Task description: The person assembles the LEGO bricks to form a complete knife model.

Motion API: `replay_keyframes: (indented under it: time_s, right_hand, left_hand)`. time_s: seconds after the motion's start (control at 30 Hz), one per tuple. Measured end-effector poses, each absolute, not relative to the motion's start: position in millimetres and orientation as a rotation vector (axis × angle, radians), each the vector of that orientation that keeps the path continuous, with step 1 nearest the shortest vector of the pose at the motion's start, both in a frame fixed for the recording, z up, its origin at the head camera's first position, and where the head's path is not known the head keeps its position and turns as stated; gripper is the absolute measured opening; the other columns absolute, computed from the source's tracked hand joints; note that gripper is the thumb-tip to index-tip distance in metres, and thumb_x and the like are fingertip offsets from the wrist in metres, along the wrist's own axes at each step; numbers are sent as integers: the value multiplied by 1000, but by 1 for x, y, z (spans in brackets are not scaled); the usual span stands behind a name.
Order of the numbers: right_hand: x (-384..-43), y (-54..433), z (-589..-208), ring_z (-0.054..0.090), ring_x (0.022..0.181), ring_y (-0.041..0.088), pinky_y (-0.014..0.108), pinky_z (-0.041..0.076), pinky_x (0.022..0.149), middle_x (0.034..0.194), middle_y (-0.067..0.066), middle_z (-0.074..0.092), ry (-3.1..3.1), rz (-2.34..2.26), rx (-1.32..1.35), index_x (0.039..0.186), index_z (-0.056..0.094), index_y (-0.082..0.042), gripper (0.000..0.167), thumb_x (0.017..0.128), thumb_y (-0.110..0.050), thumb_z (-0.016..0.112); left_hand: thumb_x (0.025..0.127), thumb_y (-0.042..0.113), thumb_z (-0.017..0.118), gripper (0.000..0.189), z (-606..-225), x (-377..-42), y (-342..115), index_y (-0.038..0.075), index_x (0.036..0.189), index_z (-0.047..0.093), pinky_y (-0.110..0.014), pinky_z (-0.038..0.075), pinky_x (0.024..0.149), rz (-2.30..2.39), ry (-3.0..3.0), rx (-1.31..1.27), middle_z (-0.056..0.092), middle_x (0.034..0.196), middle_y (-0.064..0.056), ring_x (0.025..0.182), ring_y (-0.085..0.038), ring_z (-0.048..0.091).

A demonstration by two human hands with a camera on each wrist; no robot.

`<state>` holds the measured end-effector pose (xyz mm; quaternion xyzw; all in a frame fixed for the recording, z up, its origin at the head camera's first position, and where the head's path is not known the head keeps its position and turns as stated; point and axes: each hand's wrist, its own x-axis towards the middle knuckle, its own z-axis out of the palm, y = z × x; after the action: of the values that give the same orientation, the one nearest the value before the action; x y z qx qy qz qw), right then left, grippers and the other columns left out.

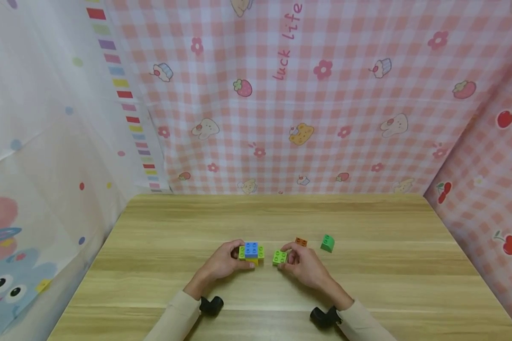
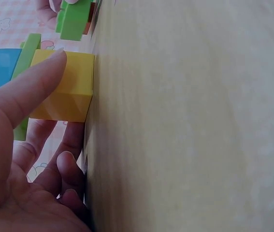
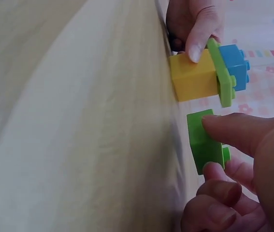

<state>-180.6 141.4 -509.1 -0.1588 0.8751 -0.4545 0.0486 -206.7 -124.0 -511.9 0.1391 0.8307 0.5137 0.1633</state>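
Note:
My left hand (image 1: 223, 261) grips a small stack of toy building bricks that stands on the table. At the bottom of the stack is a yellow block (image 2: 81, 77). Over it lies a long lime-green plate (image 3: 221, 72) that juts out past both sides, and a blue brick (image 1: 251, 249) with studs tops it. The left thumb presses along the yellow block's near face. To the right, my right hand (image 1: 308, 268) pinches a lime-green brick (image 1: 279, 257) between thumb and fingers, studs up. A short gap separates this brick from the stack.
Just behind the right hand sits an orange-brown brick (image 1: 300, 241), partly hidden by the fingers. Farther right is a green brick with a curved side (image 1: 327, 243). The wooden table (image 1: 196, 213) ends at a pink checked cloth (image 1: 350, 104) hanging at the back.

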Motion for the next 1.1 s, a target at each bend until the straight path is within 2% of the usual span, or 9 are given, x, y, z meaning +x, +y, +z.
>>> replay_keyframes:
  time_s: [0.17,0.37,0.5,0.73,1.1]
  right_hand:
    - [-181,140,-506,49,66,9,22,42,59,77,-3,57,2693,-1416,-509,109,64,-10,30,83,-11,80]
    - [-183,137,-496,51,76,17,24,43,64,92,5,58,2755,-1421,-442,108,67,-11,30,82,-13,81]
    - [-185,135,-488,51,70,17,24,41,59,101,5,61,2769,-1426,-414,110,67,-12,30,83,-13,81]
    - [-188,132,-482,43,51,8,23,37,47,109,5,67,2694,-1477,-418,113,66,-14,30,85,-14,78]
    - [-193,127,-473,48,54,8,23,39,47,114,6,64,2634,-1552,-465,119,65,-15,32,88,-15,76]
  left_hand:
    - [80,17,84,34,-512,-206,-124,10,107,64,-27,39,69,1475,2366,387,59,89,-2,81,-16,48]
    - [80,19,84,34,-514,-206,-124,12,107,64,-27,40,70,1456,2374,389,59,89,-1,82,-16,49]
    - [80,18,84,35,-513,-206,-124,11,107,64,-28,40,71,1464,2372,392,60,90,-1,82,-16,49]
    - [80,18,84,35,-513,-206,-124,10,107,64,-28,42,72,1476,2360,408,63,93,-1,83,-15,51]
    - [80,19,84,35,-516,-209,-125,10,108,64,-28,46,76,1488,2340,406,67,98,0,87,-15,56]
